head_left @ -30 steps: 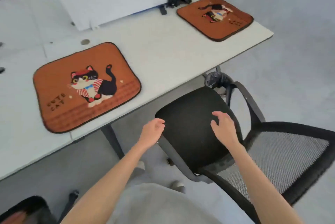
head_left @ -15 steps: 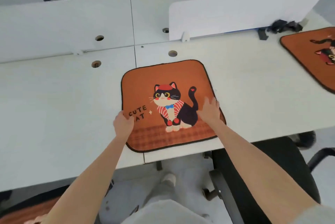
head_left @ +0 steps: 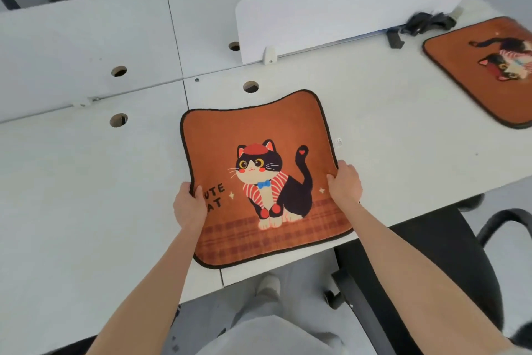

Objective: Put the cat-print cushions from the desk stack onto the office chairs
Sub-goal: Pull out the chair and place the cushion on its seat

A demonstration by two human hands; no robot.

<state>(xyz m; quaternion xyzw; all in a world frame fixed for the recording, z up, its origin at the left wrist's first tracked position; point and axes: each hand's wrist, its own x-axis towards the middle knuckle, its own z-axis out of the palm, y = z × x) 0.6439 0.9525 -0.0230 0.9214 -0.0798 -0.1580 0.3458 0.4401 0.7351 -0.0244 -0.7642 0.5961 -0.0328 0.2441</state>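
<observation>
Both hands grip the cat-print cushion (head_left: 264, 179) by its side edges: the left hand (head_left: 188, 205) pinches the left border with its thumb over the printed lettering, and the right hand (head_left: 344, 185) curls round the right border near the cat's tail. Holding it at opposite sides keeps the soft pad spread flat, so it should carry without folding. Its far edge bows upward and the near edge overhangs the front of the table (head_left: 86, 210); it looks partly lifted, though I cannot tell whether the middle is clear of the surface. The black office chair (head_left: 426, 262) stands just to the right, its seat tucked partly under the table edge, a close place to set the pad down. A second cushion (head_left: 486, 67) lies flat at the far right of the table, well apart, beside a dark bundle (head_left: 426, 23) by the white divider panel (head_left: 345, 6).
</observation>
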